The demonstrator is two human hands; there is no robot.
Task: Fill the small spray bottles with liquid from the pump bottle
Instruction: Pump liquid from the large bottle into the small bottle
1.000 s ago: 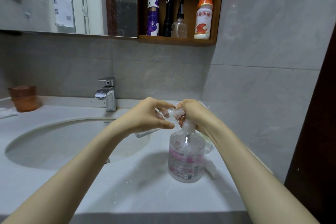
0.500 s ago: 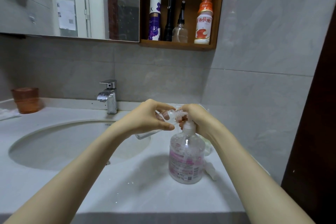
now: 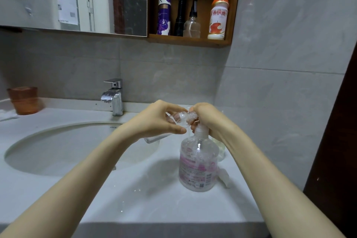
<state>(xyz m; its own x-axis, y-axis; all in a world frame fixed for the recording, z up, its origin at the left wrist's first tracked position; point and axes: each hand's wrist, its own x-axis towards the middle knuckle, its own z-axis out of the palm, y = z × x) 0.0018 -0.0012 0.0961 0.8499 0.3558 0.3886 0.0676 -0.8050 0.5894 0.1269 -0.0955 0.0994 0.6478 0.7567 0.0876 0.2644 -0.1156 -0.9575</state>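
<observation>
The left hand (image 3: pixel 158 120) is pinching a tilted small spray bottle (image 3: pixel 178 118). The right hand (image 3: pixel 208 120) is gripping the top of the pump bottle (image 3: pixel 198 162).

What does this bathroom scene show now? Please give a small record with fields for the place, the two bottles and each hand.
place: white counter with a sink and a faucet behind it
pump bottle: upright on the counter, right of the sink; clear, pink label
small spray bottle: clear, tilted, its mouth at the pump head
left hand: fingers grip the small spray bottle
right hand: fingers curled over the pump head
fill level of the small spray bottle: cannot tell
</observation>
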